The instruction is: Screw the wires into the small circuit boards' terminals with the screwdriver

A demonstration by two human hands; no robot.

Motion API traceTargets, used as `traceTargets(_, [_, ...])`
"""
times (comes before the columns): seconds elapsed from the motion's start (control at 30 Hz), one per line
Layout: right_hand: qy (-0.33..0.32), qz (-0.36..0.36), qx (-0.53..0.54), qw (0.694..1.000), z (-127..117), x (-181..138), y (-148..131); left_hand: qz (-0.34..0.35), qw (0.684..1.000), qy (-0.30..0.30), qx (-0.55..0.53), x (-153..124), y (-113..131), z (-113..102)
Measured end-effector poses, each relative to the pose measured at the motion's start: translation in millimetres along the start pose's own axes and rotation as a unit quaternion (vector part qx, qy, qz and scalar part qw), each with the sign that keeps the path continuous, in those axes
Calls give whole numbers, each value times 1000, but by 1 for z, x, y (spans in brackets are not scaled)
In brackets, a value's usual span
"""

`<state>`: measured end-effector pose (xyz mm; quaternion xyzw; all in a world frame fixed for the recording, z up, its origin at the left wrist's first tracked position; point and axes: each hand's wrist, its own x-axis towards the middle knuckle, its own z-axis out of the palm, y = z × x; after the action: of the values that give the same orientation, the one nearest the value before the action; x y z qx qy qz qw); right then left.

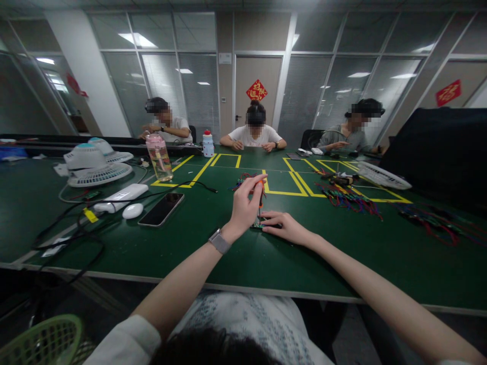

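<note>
My left hand [243,207], with a watch on its wrist, is closed round the orange-and-black handle of a screwdriver [261,201]. The tool stands nearly upright, its thin shaft pointing down at a small green circuit board [258,226] on the table. From the right, my right hand [289,229] lies low over the table and grips the board's edge with its fingers. Part of the board is hidden by my fingers. Just behind my left hand lies a bunch of red and blue wires [240,181], partly covered by it.
A phone [162,209], white mouse [133,211], power strip [122,197] and black cables lie left, near white fans [99,170] and a pink-lidded bottle [160,159]. Wired boards [352,199] and a keyboard [383,175] lie right. Several people sit across the green table [213,248].
</note>
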<state>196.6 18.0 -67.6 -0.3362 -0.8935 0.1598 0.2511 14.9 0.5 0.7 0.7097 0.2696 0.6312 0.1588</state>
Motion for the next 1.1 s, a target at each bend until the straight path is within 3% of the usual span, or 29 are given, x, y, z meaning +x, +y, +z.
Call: traceTargets(1.1, [3,0,10,1000,-1,0,-1,-19,1000,-23,7,-2,-12,3])
